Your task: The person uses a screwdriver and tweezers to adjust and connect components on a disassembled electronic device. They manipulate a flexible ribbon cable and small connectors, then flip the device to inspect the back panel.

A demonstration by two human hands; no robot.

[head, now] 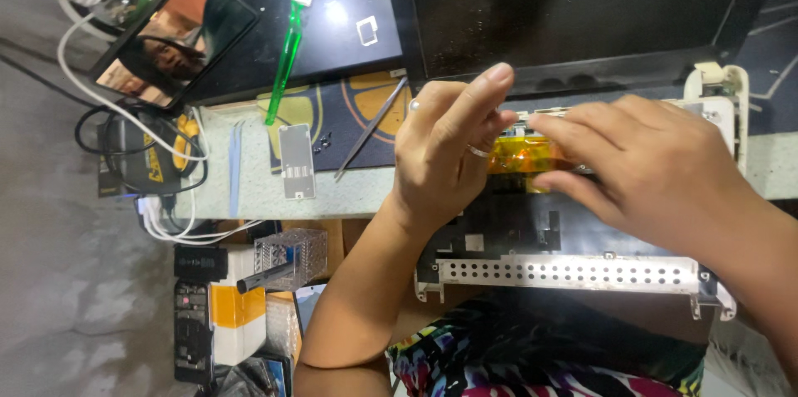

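**2 hands meet on a strip of amber tape**

Nearest the camera is the opened laptop chassis (573, 271), its perforated metal rail running left to right along the near edge, with dark internals above it. Across the middle of that chassis lies the amber tape strip (525, 154), glossy, translucent orange-yellow, its long axis running left to right.

The strip sits directly between the hands. The left hand (445, 156) comes from the near left, forearm angled up from the body; its fingers are loosely curled, the index raised above the others, and its fingertips meet the strip's left end. Whether they actually pinch it cannot be told. The right hand (665, 172) reaches in from the right, fingers (573, 135) extended and close together, tips on the strip's right part, with the thumb under its lower edge. Both hands touch it; neither is clearly nearer.

Beyond the strip is the dark laptop screen panel (582, 6). Farther left on the bench lie metal tweezers (371, 127), a small grey metal plate (297, 161), a green toothbrush (288, 44) and a propped phone (170, 39).
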